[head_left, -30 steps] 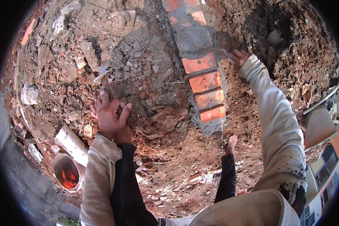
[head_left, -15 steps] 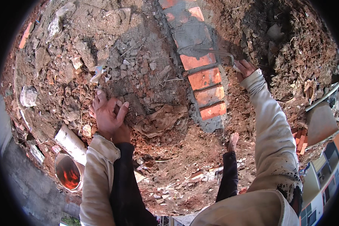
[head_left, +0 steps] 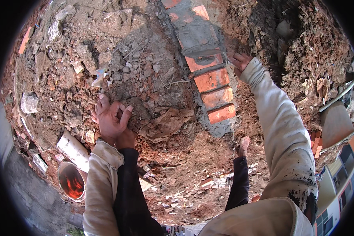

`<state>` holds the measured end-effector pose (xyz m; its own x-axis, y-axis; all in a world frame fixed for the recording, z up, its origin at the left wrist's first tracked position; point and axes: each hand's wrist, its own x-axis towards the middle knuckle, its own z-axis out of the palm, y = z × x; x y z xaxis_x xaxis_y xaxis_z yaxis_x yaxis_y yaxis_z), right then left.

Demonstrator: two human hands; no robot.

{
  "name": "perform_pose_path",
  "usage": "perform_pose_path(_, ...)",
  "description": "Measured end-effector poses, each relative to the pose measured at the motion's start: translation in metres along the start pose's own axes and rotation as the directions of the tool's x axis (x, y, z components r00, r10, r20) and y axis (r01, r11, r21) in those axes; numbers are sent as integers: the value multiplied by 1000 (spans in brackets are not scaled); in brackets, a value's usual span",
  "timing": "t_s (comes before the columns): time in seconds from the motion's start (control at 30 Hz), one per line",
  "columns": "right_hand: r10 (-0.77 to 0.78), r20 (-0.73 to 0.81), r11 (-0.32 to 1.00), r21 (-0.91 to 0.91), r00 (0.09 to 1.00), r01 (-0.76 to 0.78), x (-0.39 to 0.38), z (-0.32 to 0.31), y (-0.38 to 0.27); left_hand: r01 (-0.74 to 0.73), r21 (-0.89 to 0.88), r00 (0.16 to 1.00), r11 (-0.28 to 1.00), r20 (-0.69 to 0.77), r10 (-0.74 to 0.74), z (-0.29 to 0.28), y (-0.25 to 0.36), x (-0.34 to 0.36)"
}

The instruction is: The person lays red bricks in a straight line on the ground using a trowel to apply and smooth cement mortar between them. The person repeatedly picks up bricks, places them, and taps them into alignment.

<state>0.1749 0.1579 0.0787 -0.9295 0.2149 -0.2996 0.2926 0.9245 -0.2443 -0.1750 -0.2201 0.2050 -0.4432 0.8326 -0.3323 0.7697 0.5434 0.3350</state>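
Note:
My right hand (head_left: 241,63) is closed at the right edge of a brick course, around a trowel's handle, which the fingers hide. The trowel's metal is hard to make out, low against the brick beside the fingers. Orange bricks (head_left: 212,80) lie in a row with grey mortar in the joints; wet mortar (head_left: 198,39) covers the farther ones. My left hand (head_left: 112,118) lies over my left foot, empty, with its thumb apart from the loosely bent fingers. A crumpled brown paper scrap (head_left: 167,124) is to its right, and a translucent plastic scrap (head_left: 100,76) lies beyond it.
A white pipe (head_left: 72,147) and a round opening with reddish contents (head_left: 71,181) are at the lower left. My right foot (head_left: 244,145) stands below the course, near a thin string (head_left: 233,135). Rubble and soil surround the bricks; stacked bricks (head_left: 315,143) lie at the right.
My right hand has moved slightly left and up, nearer the bricks, and the trowel's metal shank no longer shows clearly. My left hand stays in place.

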Motion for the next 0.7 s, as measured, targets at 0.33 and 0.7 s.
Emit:
perform_pose_path(0.33, -15, -9, 999, 37, 1000, 15, -40, 10, 17, 18, 6, 1000, 1000, -2, -18, -3, 0, 1)
perform_pose_path(0.7, 112, 58, 959, 257, 992, -123, -72, 2, -10, 2, 32, 999, 999, -44, -1, -6, 1, -3)
